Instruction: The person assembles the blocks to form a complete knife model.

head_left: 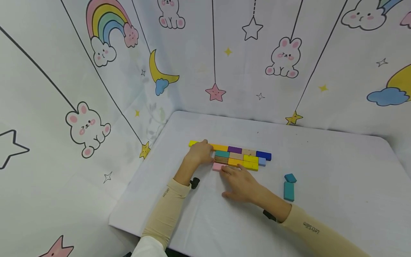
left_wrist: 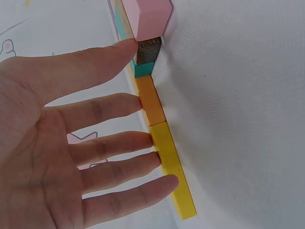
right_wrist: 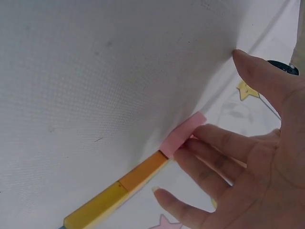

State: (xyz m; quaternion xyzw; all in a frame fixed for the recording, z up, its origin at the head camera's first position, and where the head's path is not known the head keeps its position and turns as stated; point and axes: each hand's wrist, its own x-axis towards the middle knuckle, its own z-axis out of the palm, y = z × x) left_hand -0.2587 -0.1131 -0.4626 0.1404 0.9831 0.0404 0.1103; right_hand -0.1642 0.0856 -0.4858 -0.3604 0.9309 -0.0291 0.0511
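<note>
Colored wooden blocks lie in close rows on the white table. My left hand is at their left end with fingers extended. In the left wrist view, its fingertips touch an orange block and a yellow block, while the thumb reaches a brown wood-grain block. My right hand is at the near side, fingers mostly straight. Its fingertips touch a pink block at the near left corner; the thumb is held apart from it. Purple and dark blue blocks sit in the far row.
To the right of the rows, a teal rectangular block and a smaller teal block lie apart from the others. A printed white curtain rises behind the table and along its left side.
</note>
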